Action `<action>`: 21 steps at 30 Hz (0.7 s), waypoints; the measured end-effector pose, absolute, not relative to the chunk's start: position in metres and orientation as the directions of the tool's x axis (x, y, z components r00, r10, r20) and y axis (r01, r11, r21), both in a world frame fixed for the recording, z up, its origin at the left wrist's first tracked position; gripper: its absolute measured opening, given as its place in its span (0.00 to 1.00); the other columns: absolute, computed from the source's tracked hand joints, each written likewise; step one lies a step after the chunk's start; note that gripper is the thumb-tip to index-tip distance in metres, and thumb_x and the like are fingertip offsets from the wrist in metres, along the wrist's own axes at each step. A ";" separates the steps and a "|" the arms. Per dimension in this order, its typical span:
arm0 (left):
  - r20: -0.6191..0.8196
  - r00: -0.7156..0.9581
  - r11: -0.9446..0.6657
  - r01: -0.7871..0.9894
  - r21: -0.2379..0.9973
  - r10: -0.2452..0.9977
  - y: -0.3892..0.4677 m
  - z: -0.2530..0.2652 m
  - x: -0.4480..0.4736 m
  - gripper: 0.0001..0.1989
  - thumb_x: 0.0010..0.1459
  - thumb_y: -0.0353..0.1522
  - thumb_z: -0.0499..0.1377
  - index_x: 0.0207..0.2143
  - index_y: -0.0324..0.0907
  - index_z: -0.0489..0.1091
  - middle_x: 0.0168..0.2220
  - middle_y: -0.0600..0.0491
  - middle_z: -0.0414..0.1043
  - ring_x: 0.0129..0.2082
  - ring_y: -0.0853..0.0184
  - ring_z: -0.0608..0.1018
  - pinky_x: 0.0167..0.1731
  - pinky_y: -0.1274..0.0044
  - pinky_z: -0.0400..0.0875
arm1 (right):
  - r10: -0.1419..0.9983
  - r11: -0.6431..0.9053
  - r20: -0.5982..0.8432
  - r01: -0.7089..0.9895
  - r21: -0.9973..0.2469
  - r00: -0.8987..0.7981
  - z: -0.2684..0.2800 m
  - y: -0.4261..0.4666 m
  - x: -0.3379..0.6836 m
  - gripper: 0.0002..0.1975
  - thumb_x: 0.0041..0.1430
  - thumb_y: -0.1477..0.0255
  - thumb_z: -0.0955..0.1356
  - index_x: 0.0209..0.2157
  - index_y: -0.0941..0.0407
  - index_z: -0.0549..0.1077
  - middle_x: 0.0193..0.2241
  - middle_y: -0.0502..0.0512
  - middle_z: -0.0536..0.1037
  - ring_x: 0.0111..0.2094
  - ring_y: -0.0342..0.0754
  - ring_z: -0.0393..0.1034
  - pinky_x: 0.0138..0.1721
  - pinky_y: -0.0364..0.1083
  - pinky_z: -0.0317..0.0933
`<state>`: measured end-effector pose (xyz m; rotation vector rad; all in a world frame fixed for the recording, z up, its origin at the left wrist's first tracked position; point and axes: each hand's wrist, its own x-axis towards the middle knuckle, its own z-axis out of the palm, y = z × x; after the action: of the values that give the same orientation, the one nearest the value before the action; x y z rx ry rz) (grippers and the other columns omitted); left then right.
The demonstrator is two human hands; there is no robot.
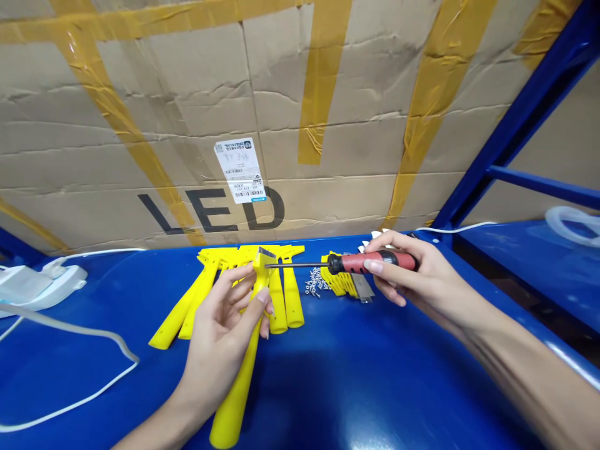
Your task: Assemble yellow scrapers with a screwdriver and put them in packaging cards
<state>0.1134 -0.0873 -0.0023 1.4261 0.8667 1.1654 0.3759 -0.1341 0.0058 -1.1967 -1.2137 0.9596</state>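
Observation:
My left hand point(229, 319) is closed round a yellow scraper handle point(234, 394), its head up and its round end toward me. At the head sits a small metallic piece, seen edge-on. A red and black screwdriver point(375, 261) lies level in my right hand point(422, 269), fingers wrapped on its grip. The shaft points left, and its tip meets the side of the scraper head. Behind my left hand lie several more yellow scraper handles point(293, 300). Small screws point(315, 282) are heaped under the shaft, beside a row of yellow pieces with metal plates point(340, 281).
A large taped cardboard box point(351, 187) marked LED stands across the back of the blue shelf point(337, 387). To the left are a white power strip point(56, 290) and a loose white cable point(94, 394). A blue metal post point(515, 119) rises at the right.

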 end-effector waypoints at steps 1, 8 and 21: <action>0.206 0.260 -0.192 -0.078 0.978 0.943 -0.088 -0.002 0.113 0.13 0.57 0.35 0.67 0.41 0.44 0.66 0.25 0.56 0.73 0.19 0.71 0.73 0.23 0.78 0.72 | 0.980 0.131 0.133 0.029 -0.991 0.147 0.005 -0.134 0.375 0.14 0.57 0.62 0.76 0.37 0.54 0.72 0.15 0.43 0.68 0.15 0.37 0.58 0.18 0.40 0.49; 0.266 0.257 -0.253 -0.082 0.964 0.929 -0.086 0.000 0.110 0.11 0.58 0.33 0.66 0.42 0.46 0.68 0.27 0.56 0.74 0.20 0.71 0.73 0.23 0.79 0.72 | 0.985 -0.063 -0.099 -0.243 -0.968 0.139 0.005 -0.131 0.372 0.17 0.48 0.64 0.80 0.35 0.55 0.74 0.16 0.43 0.66 0.16 0.35 0.55 0.16 0.37 0.46; -0.023 0.197 0.073 -0.253 0.965 0.980 -0.070 0.005 0.108 0.28 0.54 0.37 0.71 0.54 0.42 0.65 0.33 0.51 0.79 0.27 0.70 0.79 0.28 0.82 0.76 | 0.930 -0.196 -0.335 -0.570 -0.798 0.148 0.000 -0.125 0.360 0.16 0.50 0.71 0.79 0.40 0.59 0.78 0.34 0.57 0.82 0.31 0.43 0.77 0.33 0.39 0.74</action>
<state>0.1081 -0.0698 0.0047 1.0676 0.9013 1.1460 0.3595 -0.1255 0.0004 -1.0635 -0.4547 1.4411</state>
